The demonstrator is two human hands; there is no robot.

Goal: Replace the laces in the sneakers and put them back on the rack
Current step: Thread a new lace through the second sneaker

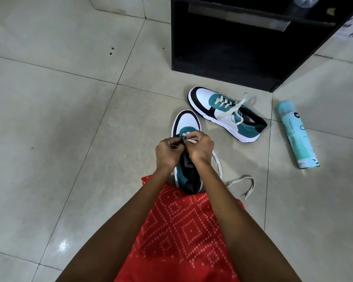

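Observation:
A white, teal and black sneaker [186, 123] stands on the tiled floor right in front of me, toe pointing away. My left hand [168, 152] and my right hand [201, 148] meet over its eyelets, both pinching a cream lace [217, 161] near the tongue. The lace's loose end [246, 185] trails over the floor to the right. The second sneaker [226, 113] lies further off to the right, laced with a cream lace and tied loosely. The black rack [228, 45] stands beyond it, its lower compartment dark.
A pale teal spray can [297, 134] lies on its side on the floor right of the sneakers. Red patterned cloth [183, 231] covers my lap below the arms. Grey floor tiles stretch to the left.

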